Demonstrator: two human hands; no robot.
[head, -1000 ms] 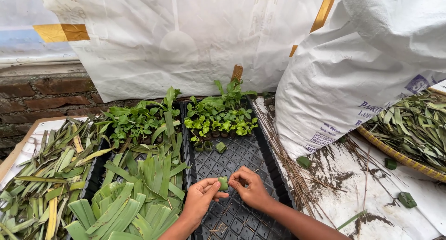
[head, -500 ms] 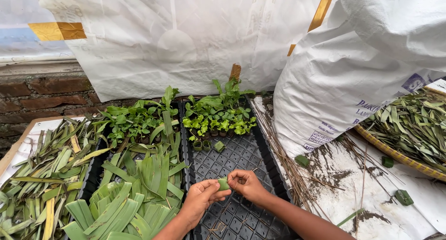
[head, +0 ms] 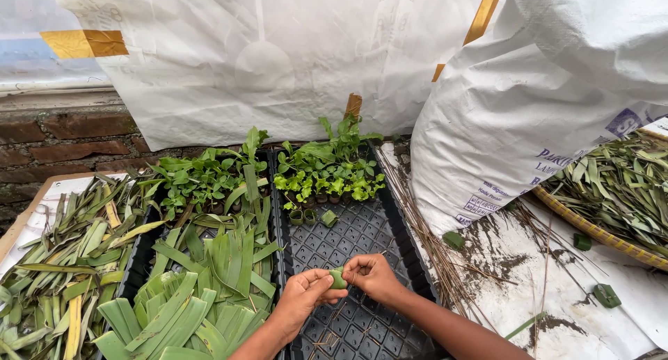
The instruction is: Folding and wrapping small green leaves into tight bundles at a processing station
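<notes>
My left hand [head: 300,299] and my right hand [head: 374,274] meet over a black mesh seedling tray [head: 362,235] and pinch a small rolled green leaf cup [head: 338,278] between their fingertips. Both forearms come in from the bottom edge. At the tray's far end stand rows of small green seedlings [head: 327,172], with a few empty leaf cups [head: 312,217] just in front of them. A second tray at the left holds more seedlings [head: 202,175] and a pile of cut green leaf strips [head: 202,276].
A heap of long leaves [head: 62,255] lies on a board at the far left. A large white sack [head: 536,102] stands to the right, beside a woven basket of leaves [head: 612,193]. Loose leaf cups [head: 605,294], soil and dry stalks [head: 431,248] lie on the white sheet.
Both hands stay over the black tray with the leaf cup between them, the fingers shifting slightly around it. Nothing else has moved.
</notes>
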